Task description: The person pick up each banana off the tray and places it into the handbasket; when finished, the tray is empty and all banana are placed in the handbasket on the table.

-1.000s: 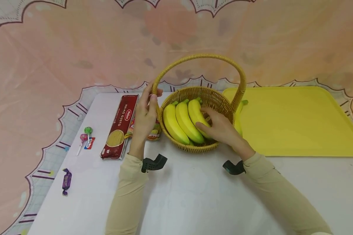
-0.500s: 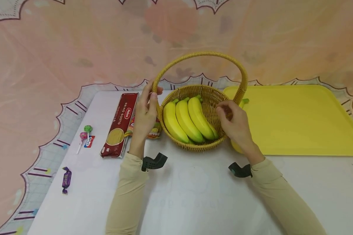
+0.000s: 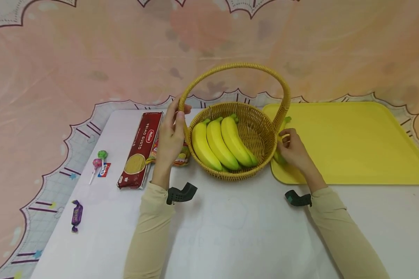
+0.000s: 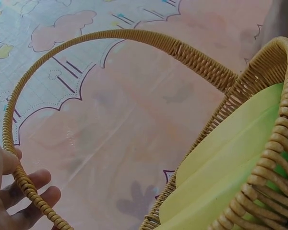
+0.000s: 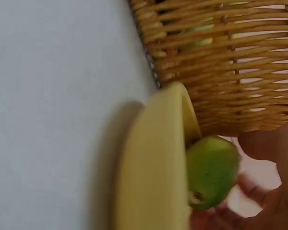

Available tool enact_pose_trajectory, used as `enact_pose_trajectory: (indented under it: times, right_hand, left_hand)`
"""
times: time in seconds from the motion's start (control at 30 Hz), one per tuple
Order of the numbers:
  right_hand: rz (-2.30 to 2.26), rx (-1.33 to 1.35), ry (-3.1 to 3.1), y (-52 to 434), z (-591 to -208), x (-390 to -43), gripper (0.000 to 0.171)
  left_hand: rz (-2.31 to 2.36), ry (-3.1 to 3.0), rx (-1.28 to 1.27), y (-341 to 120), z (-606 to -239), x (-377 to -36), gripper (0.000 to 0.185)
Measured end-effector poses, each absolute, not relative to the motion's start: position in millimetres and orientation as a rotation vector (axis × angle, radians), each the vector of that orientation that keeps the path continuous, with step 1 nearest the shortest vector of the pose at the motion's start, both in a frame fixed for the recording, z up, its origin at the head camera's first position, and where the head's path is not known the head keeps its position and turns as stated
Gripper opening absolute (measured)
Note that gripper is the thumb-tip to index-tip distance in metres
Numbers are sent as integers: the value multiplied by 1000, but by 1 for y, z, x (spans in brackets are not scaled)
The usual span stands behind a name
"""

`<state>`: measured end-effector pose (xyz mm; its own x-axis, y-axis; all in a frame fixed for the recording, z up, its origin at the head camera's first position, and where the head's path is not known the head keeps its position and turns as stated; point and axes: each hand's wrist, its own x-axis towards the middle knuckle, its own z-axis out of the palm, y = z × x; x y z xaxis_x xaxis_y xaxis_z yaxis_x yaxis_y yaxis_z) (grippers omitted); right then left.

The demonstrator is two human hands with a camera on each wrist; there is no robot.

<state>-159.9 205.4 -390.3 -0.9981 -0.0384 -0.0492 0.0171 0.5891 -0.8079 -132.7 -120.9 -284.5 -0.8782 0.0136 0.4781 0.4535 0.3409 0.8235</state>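
Observation:
In the head view a wicker basket (image 3: pixel 230 176) stands mid-table, its tall handle (image 3: pixel 244 66) upright. Several yellow bananas (image 3: pixel 220 143) lie in its left part. My left hand (image 3: pixel 171 135) holds the handle's left side; the left wrist view shows thumb and fingers (image 4: pixel 38 179) around the handle. To the basket's right, my right hand (image 3: pixel 295 151) is at another banana (image 3: pixel 278 158) on the left end of the yellow tray (image 3: pixel 352 143). In the right wrist view, the thumb and fingers are around this banana's green end (image 5: pixel 213 172), partly hidden behind it.
Left of the basket lie a red spaghetti pack (image 3: pixel 139 151) and a colourful snack bag (image 3: pixel 183 157), partly behind my left hand. Farther left are two lollipops (image 3: pixel 99 159), a small red-and-blue packet (image 3: pixel 104 169) and a purple wrapped candy (image 3: pixel 77 216). A patterned cloth (image 3: pixel 209 46) hangs behind.
My right hand has let go of the rightmost banana in the basket and moved right, over the rim, to the banana on the tray. The left hand stays at the handle.

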Motion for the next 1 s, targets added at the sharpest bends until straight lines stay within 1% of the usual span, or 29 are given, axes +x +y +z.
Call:
enact_pose_trajectory:
  times: [0.07,0.2,0.33,0.5,0.7,0.87,1.0]
  right_hand:
    - [-1320,-49,2679,208,-392,-161,45]
    - [-1263,-5,2644,211,-388,-157,57]
    - [-1300,37,2602,215,-382,-145,63]
    - [-1377,29,2612,224,-373,-120,60]
    - [-1382,-29,2667,236,-358,-77,49]
    - [-1406,-229,2711,236,-341,-46,43]
    - [-1443,-447,2710,224,-327,-42,47]
  left_hand:
    - [-1550,-2223,-416,-121,-285,-132,40]
    - [-1555,-2213,-425,-122,-285,-132,40]
    - [-1552,-2202,-436,-122,-285,-132,39]
    - [-1555,-2197,-438,-121,-285,-133,39]
    - [-1573,-2192,-435,-120,-286,-134,39]
    - [-1561,-2194,-424,-120,-285,-133,39]
    - [-1550,-2195,-421,-121,-287,-133,39]
